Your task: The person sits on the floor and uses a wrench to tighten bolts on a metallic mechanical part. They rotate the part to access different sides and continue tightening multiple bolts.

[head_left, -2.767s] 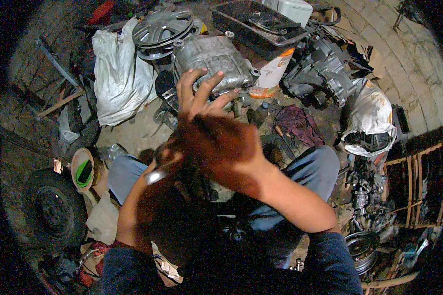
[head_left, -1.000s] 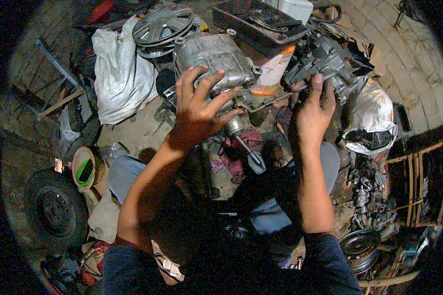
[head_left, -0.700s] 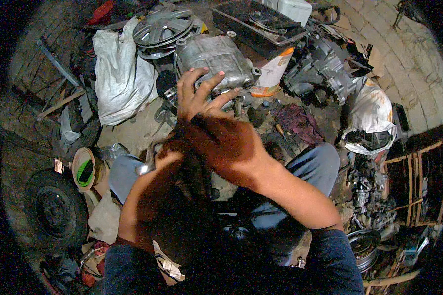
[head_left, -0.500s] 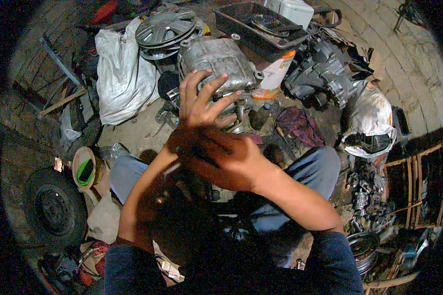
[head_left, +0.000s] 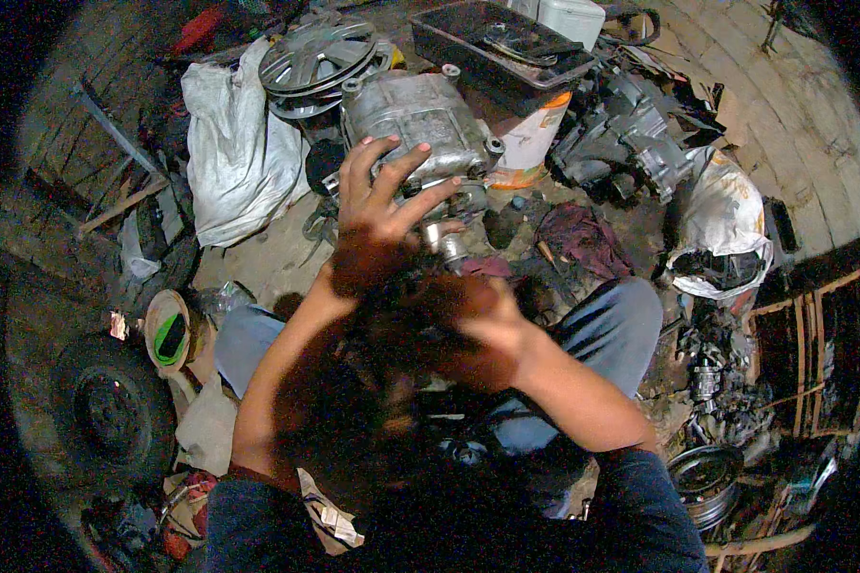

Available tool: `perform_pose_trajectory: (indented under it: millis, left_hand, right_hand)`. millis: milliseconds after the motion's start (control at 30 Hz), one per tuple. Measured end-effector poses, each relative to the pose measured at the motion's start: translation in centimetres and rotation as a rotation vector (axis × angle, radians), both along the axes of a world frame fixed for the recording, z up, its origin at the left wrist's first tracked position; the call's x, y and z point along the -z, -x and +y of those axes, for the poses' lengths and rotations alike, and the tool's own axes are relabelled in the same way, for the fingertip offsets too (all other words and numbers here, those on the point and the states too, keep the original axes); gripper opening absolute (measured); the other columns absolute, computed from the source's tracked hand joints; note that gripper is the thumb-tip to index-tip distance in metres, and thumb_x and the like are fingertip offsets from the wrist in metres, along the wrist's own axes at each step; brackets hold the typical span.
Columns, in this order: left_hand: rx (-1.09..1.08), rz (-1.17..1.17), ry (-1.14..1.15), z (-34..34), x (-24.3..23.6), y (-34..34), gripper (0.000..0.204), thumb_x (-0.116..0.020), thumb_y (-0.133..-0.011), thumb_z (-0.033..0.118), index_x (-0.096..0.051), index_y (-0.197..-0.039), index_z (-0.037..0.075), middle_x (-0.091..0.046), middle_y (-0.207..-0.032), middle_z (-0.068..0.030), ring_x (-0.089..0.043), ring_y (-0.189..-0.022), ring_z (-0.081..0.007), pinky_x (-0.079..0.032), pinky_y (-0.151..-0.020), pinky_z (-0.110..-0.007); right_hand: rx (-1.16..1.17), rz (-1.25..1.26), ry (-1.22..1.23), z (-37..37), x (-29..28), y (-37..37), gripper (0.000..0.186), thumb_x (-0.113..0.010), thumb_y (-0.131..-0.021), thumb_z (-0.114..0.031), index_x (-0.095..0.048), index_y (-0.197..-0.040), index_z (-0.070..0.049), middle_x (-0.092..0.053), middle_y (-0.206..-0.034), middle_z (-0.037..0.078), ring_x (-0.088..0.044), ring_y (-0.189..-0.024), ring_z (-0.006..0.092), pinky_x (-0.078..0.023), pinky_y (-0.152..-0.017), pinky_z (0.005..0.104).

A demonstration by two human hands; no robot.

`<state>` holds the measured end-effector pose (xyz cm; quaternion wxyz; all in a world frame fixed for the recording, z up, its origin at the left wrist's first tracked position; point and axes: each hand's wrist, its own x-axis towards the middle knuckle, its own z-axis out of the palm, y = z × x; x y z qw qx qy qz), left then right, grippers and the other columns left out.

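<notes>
My left hand (head_left: 380, 205) reaches forward with its fingers stretched and spread. Its fingertips overlap the near edge of a grey cast-metal engine casing (head_left: 413, 113); whether they press on it I cannot tell. Just right of that hand, a shiny metal cylinder (head_left: 443, 244) sticks out below the casing. My right hand (head_left: 483, 329) is closer to my body, in deep shadow and blurred. Its fingers are lost in the dark, so anything in them is hidden. A dark red rag (head_left: 583, 241) lies on the ground beyond my right hand.
Behind the casing stand wheel covers (head_left: 320, 62) and a black tray (head_left: 497, 48) on a white bucket (head_left: 526, 148). A white sack (head_left: 244, 153) is on the left, another metal casing (head_left: 626, 134) on the right. A tyre (head_left: 115, 411) and a wheel rim (head_left: 705, 482) flank me.
My right hand has drawn back from over my left wrist, toward my body and to the right. The shiny cylinder shows more now. My left hand stays spread at the casing.
</notes>
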<state>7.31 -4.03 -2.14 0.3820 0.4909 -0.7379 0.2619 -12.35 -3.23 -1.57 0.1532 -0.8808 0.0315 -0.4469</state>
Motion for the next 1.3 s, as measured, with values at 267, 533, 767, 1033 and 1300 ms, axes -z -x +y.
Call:
perform_pose_trajectory:
  millis: [267, 533, 767, 1033, 1300]
  left_hand:
    - [0.01, -0.046, 0.073, -0.2, -0.2, 0.4, 0.032, -0.08, -0.068, 0.031, -0.079, -0.1, 0.034, -0.058, -0.129, -0.0071, -0.048, -0.122, -0.0363, -0.039, -0.105, -0.055]
    - [-0.015, 0.024, 0.047, 0.2, -0.3, 1.1, 0.028, -0.081, -0.068, 0.032, -0.079, -0.096, 0.034, -0.06, -0.125, -0.0048, -0.05, -0.12, -0.0355, -0.04, -0.104, -0.056]
    - [0.031, -0.067, 0.044, 0.4, -0.2, -1.3, 0.041, -0.082, -0.064, 0.032, -0.076, -0.105, 0.037, -0.06, -0.127, -0.0026, -0.051, -0.12, -0.0326, -0.041, -0.105, -0.054]
    - [0.091, -0.064, -0.094, 2.0, -1.1, -4.2, 0.053, -0.08, -0.069, 0.038, -0.071, -0.12, 0.031, -0.056, -0.136, -0.003, -0.048, -0.124, -0.0338, -0.041, -0.108, -0.05]
    - [0.12, 0.063, -0.138, 3.3, -1.6, -3.2, 0.049, -0.078, -0.072, 0.048, -0.072, -0.115, 0.025, -0.055, -0.139, -0.0045, -0.042, -0.132, -0.0372, -0.034, -0.109, -0.051]
  right_hand:
    - [0.512, -0.969, -0.969, -4.4, -2.5, 4.8, 0.033, -0.066, -0.098, -0.034, -0.056, -0.115, -0.008, -0.062, -0.09, 0.004, -0.057, -0.078, 0.0105, -0.044, -0.052, 0.0252]
    - [0.359, -0.877, -1.022, -5.3, -1.4, 5.3, 0.026, -0.059, -0.102, -0.03, -0.054, -0.116, -0.008, -0.055, -0.091, 0.002, -0.047, -0.069, 0.0072, -0.035, -0.048, 0.021]
    - [0.158, -0.877, -1.269, -5.7, -0.5, 4.6, 0.028, -0.057, -0.102, -0.034, -0.054, -0.111, -0.007, -0.045, -0.073, 0.0, -0.04, -0.057, 0.0088, -0.035, -0.042, 0.0235]
    - [0.156, -0.852, -1.514, -6.0, 1.0, 3.6, 0.025, -0.061, -0.1, -0.033, -0.051, -0.106, -0.011, -0.053, -0.078, 0.002, -0.048, -0.057, 0.0097, -0.046, -0.046, 0.0222]
    - [0.177, -0.977, -1.612, -2.2, 3.5, 2.3, 0.026, -0.06, -0.1, -0.03, -0.053, -0.105, -0.005, -0.057, -0.094, 0.006, -0.05, -0.069, 0.0118, -0.057, -0.079, 0.0288]
